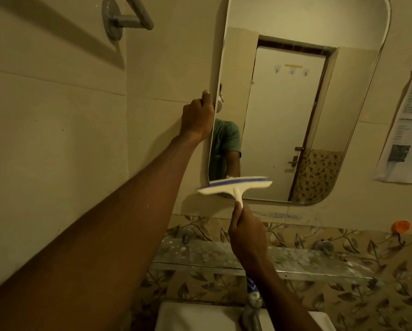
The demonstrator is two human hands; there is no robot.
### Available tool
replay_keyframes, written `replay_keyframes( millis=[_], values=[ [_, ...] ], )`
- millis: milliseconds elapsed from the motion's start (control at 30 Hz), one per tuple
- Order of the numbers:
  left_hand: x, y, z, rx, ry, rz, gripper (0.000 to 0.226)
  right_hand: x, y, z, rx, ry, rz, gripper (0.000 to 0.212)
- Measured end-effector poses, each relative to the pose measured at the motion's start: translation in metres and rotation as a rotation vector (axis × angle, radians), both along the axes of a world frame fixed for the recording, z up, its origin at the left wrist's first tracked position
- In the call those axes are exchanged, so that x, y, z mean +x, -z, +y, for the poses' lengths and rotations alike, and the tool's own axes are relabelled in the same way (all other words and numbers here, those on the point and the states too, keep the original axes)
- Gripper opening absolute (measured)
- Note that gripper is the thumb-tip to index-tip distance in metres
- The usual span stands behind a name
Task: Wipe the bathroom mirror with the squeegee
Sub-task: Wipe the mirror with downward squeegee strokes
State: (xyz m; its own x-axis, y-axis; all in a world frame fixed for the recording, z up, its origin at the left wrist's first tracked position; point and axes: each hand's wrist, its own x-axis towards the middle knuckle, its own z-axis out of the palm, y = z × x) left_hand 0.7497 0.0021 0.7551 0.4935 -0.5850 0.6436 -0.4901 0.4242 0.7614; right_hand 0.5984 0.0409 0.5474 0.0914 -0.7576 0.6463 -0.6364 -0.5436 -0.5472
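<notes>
A tall wall mirror (295, 103) with rounded corners hangs at centre right. My left hand (197, 115) grips its left edge at mid height, arm stretched out. My right hand (246, 232) holds the handle of a white squeegee (234, 185) with a blue strip. The blade lies roughly level at the mirror's lower left corner, slightly blurred; I cannot tell whether it touches the glass. The mirror reflects a door and part of a person in a green shirt.
A spotted glass shelf (283, 256) runs under the mirror. Below it are a tap (252, 311) and a white basin (195, 318). A metal towel bar (126, 17) juts out at upper left. Papers (405, 123) and an orange hook (400, 226) are on the right wall.
</notes>
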Motion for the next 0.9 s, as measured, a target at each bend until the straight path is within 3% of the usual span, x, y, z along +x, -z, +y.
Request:
replay_keyframes(
  millis=[233, 400, 667, 767, 833, 900],
  values=[
    [-0.005, 0.001, 0.005, 0.024, -0.013, 0.002, 0.052, -0.015, 0.044, 0.004, 0.137, 0.059, -0.005, 0.039],
    [-0.007, 0.004, 0.006, 0.018, -0.022, 0.014, 0.053, -0.040, 0.037, 0.009, 0.053, 0.093, -0.088, 0.034],
    [-0.015, 0.004, 0.010, 0.014, -0.062, 0.036, 0.062, -0.096, 0.008, -0.005, 0.001, -0.064, -0.024, 0.033],
    [-0.020, 0.003, 0.013, 0.021, -0.089, 0.032, 0.058, -0.130, -0.022, -0.013, 0.056, -0.226, -0.055, 0.028],
    [-0.021, 0.003, 0.013, 0.023, -0.101, 0.033, 0.060, -0.157, -0.046, -0.025, 0.092, -0.284, 0.055, 0.021],
    [-0.023, 0.002, 0.013, 0.028, -0.120, 0.028, 0.061, -0.191, -0.063, -0.045, -0.055, -0.171, 0.314, 0.025]
  ],
)
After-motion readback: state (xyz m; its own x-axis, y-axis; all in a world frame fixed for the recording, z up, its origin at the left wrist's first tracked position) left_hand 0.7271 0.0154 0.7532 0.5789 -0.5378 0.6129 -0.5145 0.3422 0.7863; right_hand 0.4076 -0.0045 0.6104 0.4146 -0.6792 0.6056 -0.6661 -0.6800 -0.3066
